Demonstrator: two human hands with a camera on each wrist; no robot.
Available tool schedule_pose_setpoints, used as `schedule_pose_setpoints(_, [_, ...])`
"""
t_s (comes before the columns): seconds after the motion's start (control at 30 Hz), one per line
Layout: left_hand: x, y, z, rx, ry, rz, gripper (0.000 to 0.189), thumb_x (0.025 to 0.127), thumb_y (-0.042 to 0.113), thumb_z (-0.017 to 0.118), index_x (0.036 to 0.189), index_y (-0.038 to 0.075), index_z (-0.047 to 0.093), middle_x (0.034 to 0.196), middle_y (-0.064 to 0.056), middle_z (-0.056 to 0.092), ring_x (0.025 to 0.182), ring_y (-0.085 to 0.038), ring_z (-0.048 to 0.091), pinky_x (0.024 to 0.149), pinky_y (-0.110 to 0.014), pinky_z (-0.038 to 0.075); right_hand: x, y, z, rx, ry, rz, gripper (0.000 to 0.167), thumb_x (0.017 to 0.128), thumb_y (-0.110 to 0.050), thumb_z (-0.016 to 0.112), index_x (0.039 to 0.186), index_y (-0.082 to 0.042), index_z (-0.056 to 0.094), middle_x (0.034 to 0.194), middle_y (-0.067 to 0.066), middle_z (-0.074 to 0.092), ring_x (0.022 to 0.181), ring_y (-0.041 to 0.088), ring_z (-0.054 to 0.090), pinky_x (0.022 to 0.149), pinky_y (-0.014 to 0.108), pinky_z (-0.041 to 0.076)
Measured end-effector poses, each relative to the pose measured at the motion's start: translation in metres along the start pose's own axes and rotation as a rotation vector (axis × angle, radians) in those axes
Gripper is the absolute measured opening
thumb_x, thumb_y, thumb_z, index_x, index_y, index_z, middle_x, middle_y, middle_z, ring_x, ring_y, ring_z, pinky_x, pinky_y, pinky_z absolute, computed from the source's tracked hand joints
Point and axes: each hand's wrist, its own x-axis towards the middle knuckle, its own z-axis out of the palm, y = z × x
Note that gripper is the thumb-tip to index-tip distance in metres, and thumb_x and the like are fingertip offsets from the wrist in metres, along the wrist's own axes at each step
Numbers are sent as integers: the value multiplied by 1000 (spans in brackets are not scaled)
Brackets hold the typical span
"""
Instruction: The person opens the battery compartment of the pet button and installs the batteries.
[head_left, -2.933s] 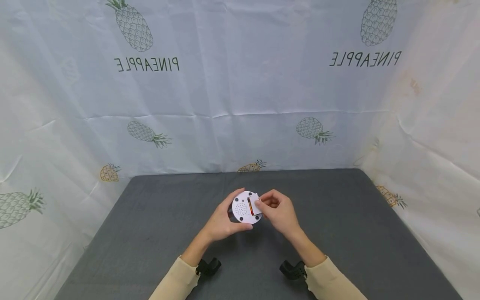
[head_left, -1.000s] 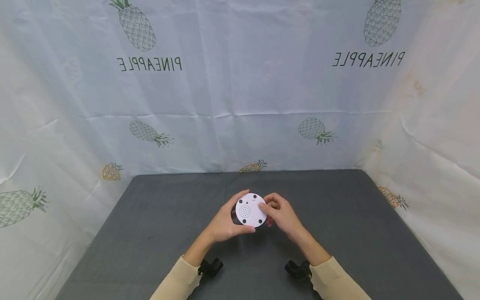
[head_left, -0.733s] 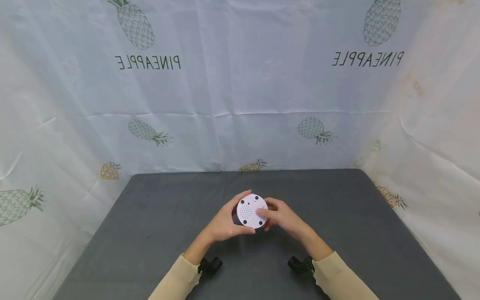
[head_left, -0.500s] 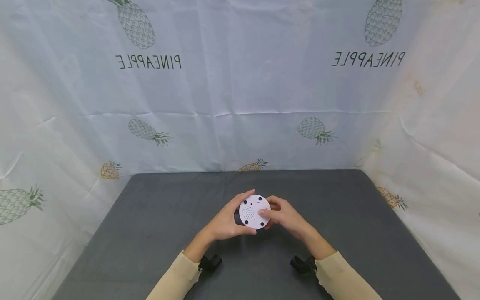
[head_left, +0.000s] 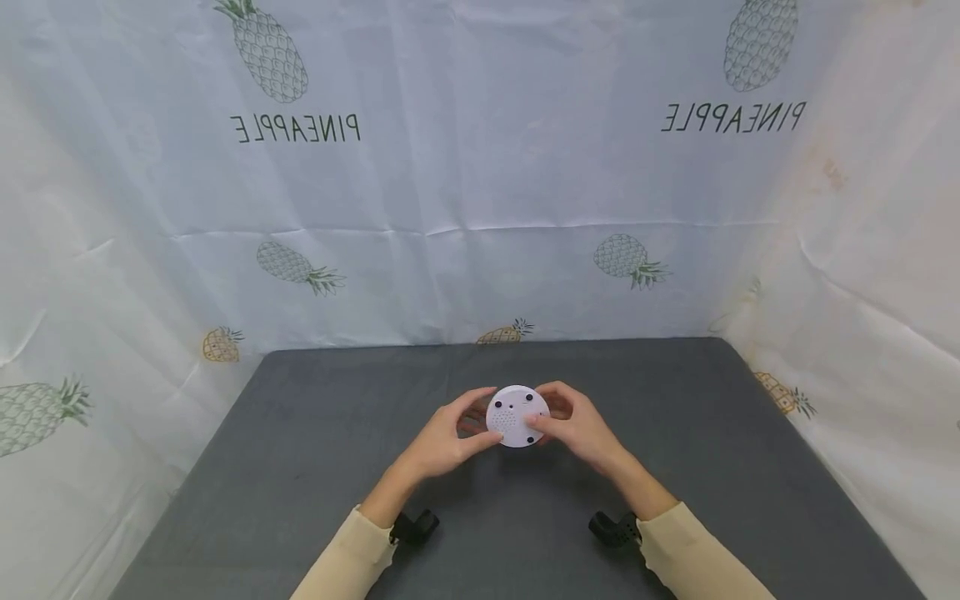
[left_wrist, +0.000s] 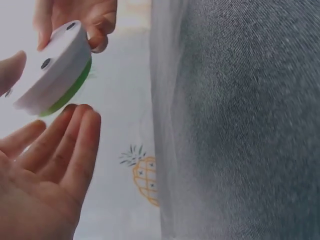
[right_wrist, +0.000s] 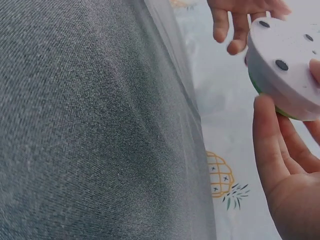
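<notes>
A round white battery-powered device (head_left: 513,427) is held above the table, its base facing up. The base has speaker holes and dark round feet; green shows on its underside in the left wrist view. My right hand (head_left: 581,429) grips it, thumb on the base and fingers below. My left hand (head_left: 441,443) is at its left side, thumb at the rim in the head view. In the left wrist view the left hand's fingers (left_wrist: 82,150) are extended and apart from the device. What the right fingertips touch underneath is partly hidden.
A dark grey cloth-covered table (head_left: 337,467) lies beneath both hands. White curtains (head_left: 465,167) with pineapple prints stand behind it and at both sides. Black wrist cameras (head_left: 615,530) sit at the beige sleeves (head_left: 348,554).
Earliest, the right hand held a white cover beside an opening in the base; now the base looks closed. The device has shifted right, and the left hand's grip has loosened.
</notes>
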Motion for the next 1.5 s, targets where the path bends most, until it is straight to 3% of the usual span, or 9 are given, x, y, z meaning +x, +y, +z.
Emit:
schedule_pose_setpoints(0.27, [-1,-1,-2,-30,11,-78,44,102,30,65,141,11,57,113,-3,71,103,-18,68,90,-36,54,-3,0,2,-79,34,-105,40,92,-17,77,127,-7,60,119,15,63,103,27,66,83,32,56])
schedule_pose_setpoints(0.53, [0,-4,2,-210,-45,-67,42,109,23,50,142,-4,50,124,-22,64,105,-35,68,87,-46,56,-5,0,7,-138,56,-206,39,91,-13,79,126,-10,61,119,10,63,102,26,65,85,32,55])
schedule_pose_setpoints(0.77, [8,3,6,-311,-2,-132,43,109,29,50,135,-5,56,121,-20,64,107,-40,66,89,-48,56,-3,0,7,-165,64,-237,40,90,-12,78,127,-12,63,121,6,65,108,24,64,89,33,54])
schedule_pose_setpoints(0.9, [12,4,9,-285,45,-167,40,106,26,57,133,-3,58,115,-18,68,105,-43,66,89,-53,54,-2,-4,4,-110,7,-200,43,92,-11,76,132,-10,60,129,10,62,116,28,62,92,36,54])
schedule_pose_setpoints(1.0, [13,4,10,-248,81,-172,38,103,23,62,132,-1,60,111,-15,69,99,-38,68,89,-54,54,-3,-8,-2,-64,-48,-143,48,93,-14,76,137,-10,58,135,13,58,123,33,58,95,39,53])
schedule_pose_setpoints(1.17, [8,32,4,-177,135,-153,37,99,16,67,130,-3,62,112,-17,68,98,-26,68,85,-39,56,-4,-16,-7,-32,-101,-62,51,98,-20,70,144,-8,53,143,15,52,130,37,52,98,43,51])
schedule_pose_setpoints(1.23, [5,44,2,-157,148,-141,39,97,14,69,131,-4,61,116,-18,67,102,-27,67,87,-36,55,-4,-18,-6,-1,-97,-31,50,99,-22,69,144,-7,54,143,16,52,130,38,52,99,45,50])
schedule_pose_setpoints(1.37, [5,42,5,-150,171,-109,47,94,12,74,135,-5,58,124,-17,64,112,-30,65,96,-42,52,-4,-22,-4,63,-77,28,53,97,-23,71,144,-4,53,145,17,51,133,37,50,102,47,48])
schedule_pose_setpoints(1.5, [9,24,13,-165,190,-85,54,91,10,78,138,-4,56,130,-18,61,120,-32,61,100,-44,50,-3,-22,-4,78,-78,61,64,94,-23,75,148,-2,47,149,18,48,137,37,46,103,47,47])
